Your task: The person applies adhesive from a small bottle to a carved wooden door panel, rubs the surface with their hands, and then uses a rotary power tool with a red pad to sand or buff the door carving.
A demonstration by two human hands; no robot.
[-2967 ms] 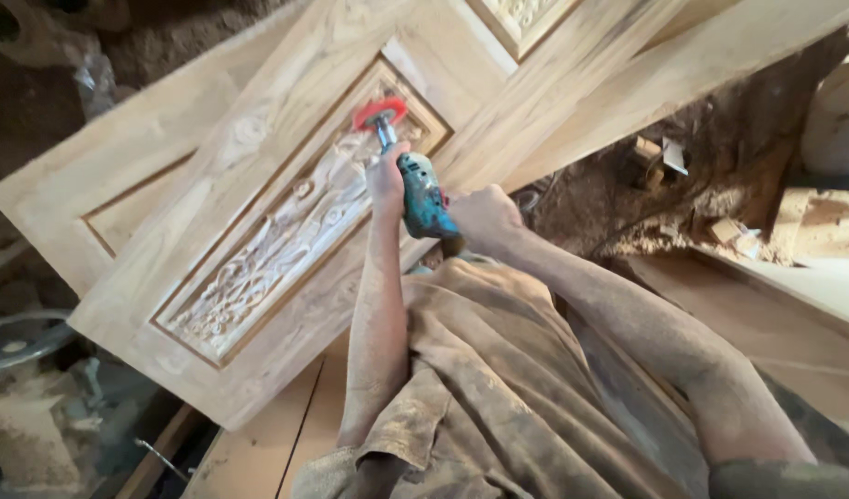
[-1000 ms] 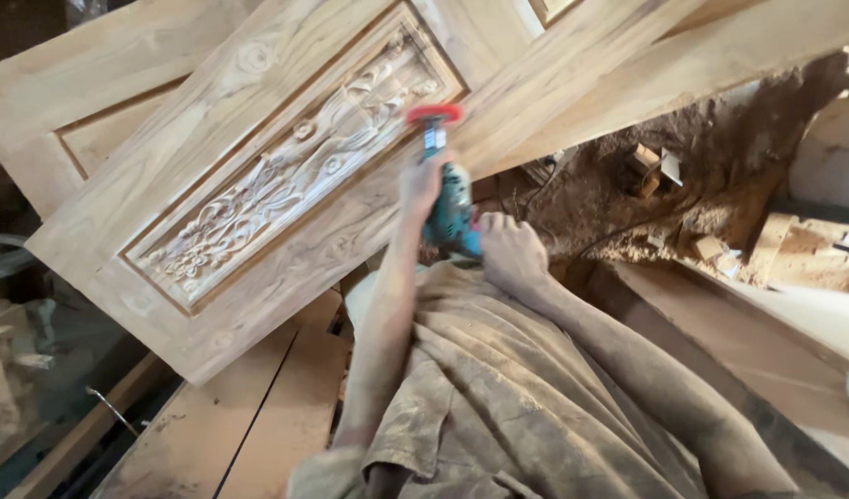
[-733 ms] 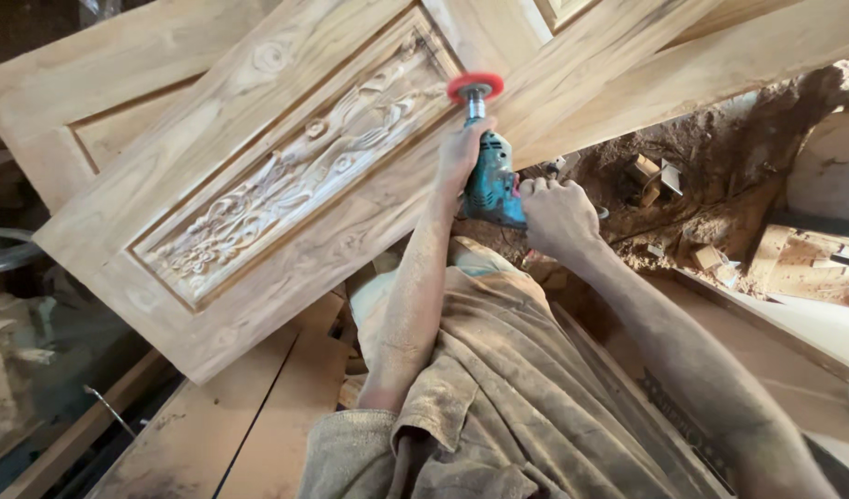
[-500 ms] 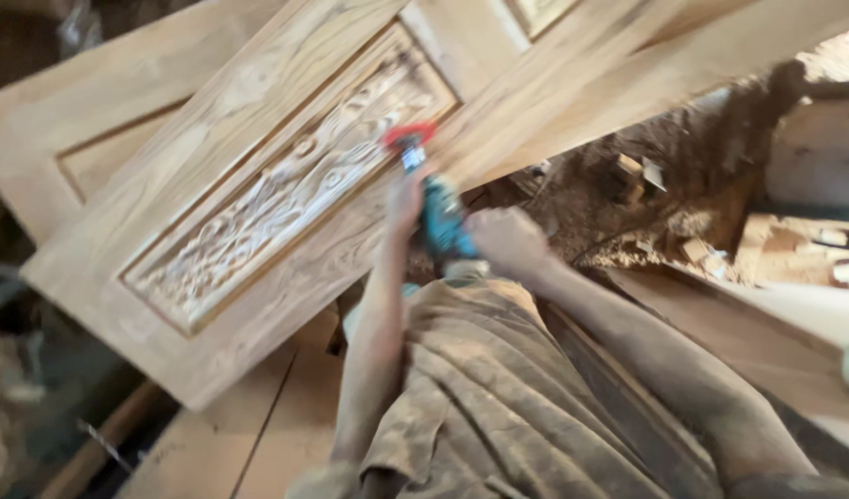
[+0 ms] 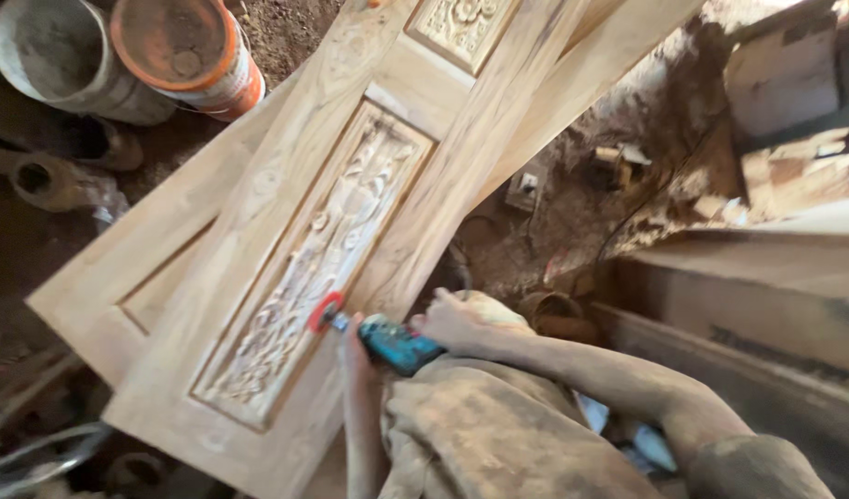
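A teal power sander (image 5: pixel 394 343) with a red disc (image 5: pixel 325 310) rests against the carved floral panel (image 5: pixel 315 268) of a pale wooden door (image 5: pixel 286 199). My left hand (image 5: pixel 355 338) grips the tool near its head, just behind the disc. My right hand (image 5: pixel 459 321) holds the rear of the tool's body. The disc touches the lower right edge of the carved panel. My dusty trousers (image 5: pixel 485 434) fill the bottom of the view.
A second wooden door (image 5: pixel 120 286) lies under the first. Two dirty buckets (image 5: pixel 180 51) stand at the top left on the dirt floor. Wood scraps and rubble (image 5: pixel 618 171) lie to the right, beside a wooden bench edge (image 5: pixel 748 314).
The view has swung and the sander has travelled down the carved panel from its upper end to its lower right edge. Both hands stay on the tool.
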